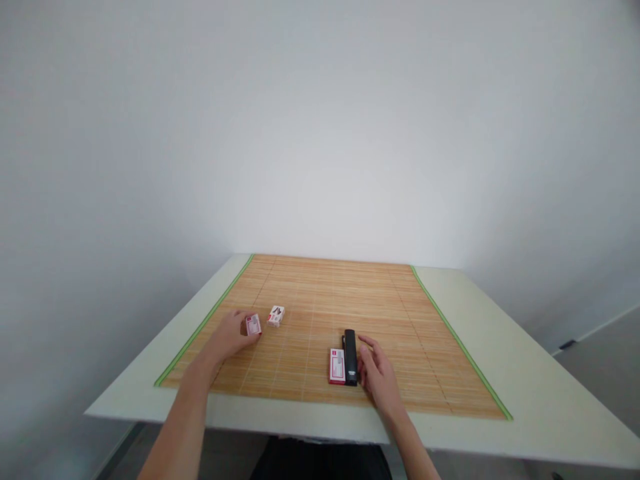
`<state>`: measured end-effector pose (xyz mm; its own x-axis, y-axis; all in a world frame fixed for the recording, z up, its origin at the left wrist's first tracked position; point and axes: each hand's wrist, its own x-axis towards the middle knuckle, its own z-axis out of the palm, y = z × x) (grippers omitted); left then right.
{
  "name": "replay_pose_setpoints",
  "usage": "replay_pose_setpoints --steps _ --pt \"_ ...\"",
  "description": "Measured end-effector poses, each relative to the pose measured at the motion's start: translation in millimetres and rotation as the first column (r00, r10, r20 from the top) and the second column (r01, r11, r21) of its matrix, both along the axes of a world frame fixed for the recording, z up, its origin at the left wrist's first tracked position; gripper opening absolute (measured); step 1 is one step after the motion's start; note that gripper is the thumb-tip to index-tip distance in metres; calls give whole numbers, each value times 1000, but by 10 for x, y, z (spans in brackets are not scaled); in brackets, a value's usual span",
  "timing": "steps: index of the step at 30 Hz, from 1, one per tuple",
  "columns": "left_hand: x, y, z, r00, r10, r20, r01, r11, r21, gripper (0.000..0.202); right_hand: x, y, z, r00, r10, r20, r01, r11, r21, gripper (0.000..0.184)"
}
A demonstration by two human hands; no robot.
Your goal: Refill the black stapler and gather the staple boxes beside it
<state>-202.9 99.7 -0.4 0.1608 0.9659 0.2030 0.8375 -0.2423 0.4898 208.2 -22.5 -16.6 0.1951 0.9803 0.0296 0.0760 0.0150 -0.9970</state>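
right hand [381, 381], fingers [371, 342] apart, beside stapler [351, 357] pointing lengthwise away; left fingers [241, 314] clamp box [254, 325]

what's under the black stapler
The bamboo mat shows around the black stapler, which appears to lie on it. The strip directly beneath is covered, so anything small there can't be seen. A red-and-white box lies along its left side.

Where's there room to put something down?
The bamboo mat is bare by the wall, and between the white box and black stapler. It's crowded where the right hand, stapler and larger red-framed box bunch up, and around the left hand and smaller red-framed box.
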Motion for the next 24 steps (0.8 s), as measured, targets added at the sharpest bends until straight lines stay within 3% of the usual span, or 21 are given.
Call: replay_pose_setpoints --steps 3,7,11,15,24 --pt "261 -149 173 992 53 111 -61 996 71 60 -1 4 1 999 43 21 -43 999 -2 67" --pt "1086 -468 443 948 -237 213 212 968 133 59 0 2 13 995 39 88 -43 998 39 67" --pt "1776 -803 480 871 -411 269 417 908 35 63 4 -7 28 991 61 119 -68 996 55 63" --pt "1943 -951 380 841 -449 301 484 874 -51 60 -1 -11 36 990 42 136 -53 996 74 61" --pt "2003 -921 367 818 -459 346 495 869 -17 59 9 -1 10 986 69 152 -81 994 70 61"
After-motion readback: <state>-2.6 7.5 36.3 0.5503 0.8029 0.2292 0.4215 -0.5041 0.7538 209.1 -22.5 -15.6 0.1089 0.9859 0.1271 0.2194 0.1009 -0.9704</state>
